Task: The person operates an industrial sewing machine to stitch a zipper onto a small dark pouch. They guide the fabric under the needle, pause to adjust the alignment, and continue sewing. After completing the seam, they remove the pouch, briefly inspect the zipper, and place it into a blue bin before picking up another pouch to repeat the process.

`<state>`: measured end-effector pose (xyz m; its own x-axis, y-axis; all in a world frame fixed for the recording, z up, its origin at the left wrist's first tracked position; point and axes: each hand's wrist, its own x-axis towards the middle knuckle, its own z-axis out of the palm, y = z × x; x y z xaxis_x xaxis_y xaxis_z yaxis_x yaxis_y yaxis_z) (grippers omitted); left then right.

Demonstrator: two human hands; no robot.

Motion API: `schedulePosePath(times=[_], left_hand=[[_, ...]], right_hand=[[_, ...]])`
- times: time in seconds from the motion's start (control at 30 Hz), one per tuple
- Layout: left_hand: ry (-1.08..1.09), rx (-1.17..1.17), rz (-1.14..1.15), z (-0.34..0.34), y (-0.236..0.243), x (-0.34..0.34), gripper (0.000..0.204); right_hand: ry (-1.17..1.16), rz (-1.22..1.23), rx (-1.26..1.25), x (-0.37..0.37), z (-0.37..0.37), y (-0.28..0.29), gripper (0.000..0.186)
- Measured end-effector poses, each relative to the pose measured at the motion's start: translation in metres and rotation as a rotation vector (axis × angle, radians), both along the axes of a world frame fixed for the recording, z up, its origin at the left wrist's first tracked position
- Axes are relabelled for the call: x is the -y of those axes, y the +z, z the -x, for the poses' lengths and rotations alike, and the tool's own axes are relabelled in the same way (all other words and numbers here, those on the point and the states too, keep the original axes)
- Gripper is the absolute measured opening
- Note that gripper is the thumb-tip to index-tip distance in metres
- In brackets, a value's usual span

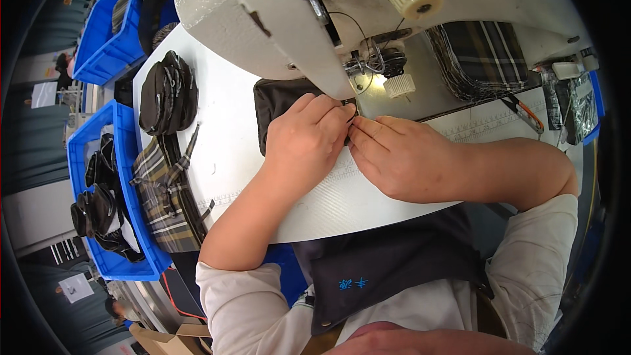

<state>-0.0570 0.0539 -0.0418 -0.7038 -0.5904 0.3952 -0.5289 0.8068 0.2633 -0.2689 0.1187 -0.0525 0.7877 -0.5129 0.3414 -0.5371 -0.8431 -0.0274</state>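
Note:
Under the head of a white sewing machine (276, 26) lies a dark brown fabric piece (273, 102). My left hand (305, 131) rests on it with curled fingers, gripping its right part beside the presser area. My right hand (391, 151) has its fingers pinched at the same edge, fingertips almost touching those of my left hand. The small part at my fingertips is mostly hidden. The lit needle area and a white knurled knob (399, 85) sit just beyond my fingers.
Left on the white table (243, 217) are stacked dark pouches (164, 95) and plaid pieces (164, 197). Blue bins (151, 266) stand beside it. Plaid panels (480, 59), orange-handled snips (529, 115) and a ruler strip (486, 125) are at right. People are partly visible far left.

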Motion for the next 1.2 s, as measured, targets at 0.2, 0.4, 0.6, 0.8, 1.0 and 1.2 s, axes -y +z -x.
schedulePosePath(times=[0.2,0.4,0.6,0.8,1.0,1.2], left_hand=[[-0.02,-0.032,-0.024,0.0,-0.002,0.001,0.028],[-0.001,-0.068,-0.056,0.003,-0.006,0.005,0.025],[0.006,-0.099,-0.064,0.004,-0.007,0.007,0.024],[0.029,-0.09,-0.044,0.006,-0.007,0.007,0.022],[0.033,-0.106,-0.056,0.005,-0.007,0.008,0.022],[0.034,-0.106,-0.062,0.004,-0.005,0.007,0.022]], right_hand=[[-0.005,0.138,0.069,0.006,-0.001,0.0,0.025],[-0.023,0.18,0.116,0.009,-0.003,-0.004,0.024],[-0.026,0.163,0.097,0.011,-0.001,-0.002,0.021],[-0.053,0.003,-0.008,0.008,0.002,0.0,0.028],[-0.064,-0.006,0.038,0.009,0.001,-0.001,0.027],[-0.047,0.139,0.084,0.014,-0.001,-0.005,0.02]])
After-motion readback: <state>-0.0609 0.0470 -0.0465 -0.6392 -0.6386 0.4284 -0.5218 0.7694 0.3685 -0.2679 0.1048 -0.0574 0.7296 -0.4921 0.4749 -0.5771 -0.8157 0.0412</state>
